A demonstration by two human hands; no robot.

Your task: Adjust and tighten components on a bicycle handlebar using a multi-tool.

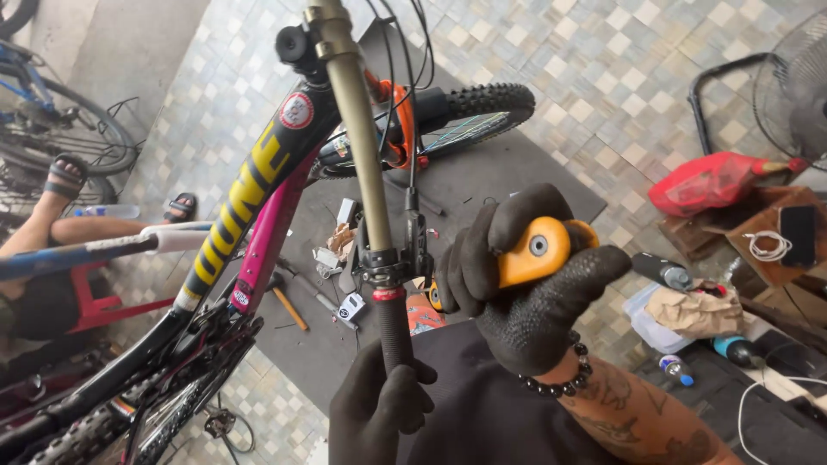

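Our two gloved hands work one bike: left hand (379,405) wraps the grip (393,331) on the handlebar (355,112), right hand (525,284) clasps one orange tool (538,250) beside it.

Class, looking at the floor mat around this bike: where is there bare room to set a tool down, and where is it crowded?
Bare: the dark mat right of the front tyre, toward the tiled floor. Crowded: the mat beneath the handlebar, with hammer and scraps, and around the red bag.

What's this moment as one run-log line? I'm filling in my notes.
left hand: grips handlebar grip | right hand: holds orange tool | bike frame: beside
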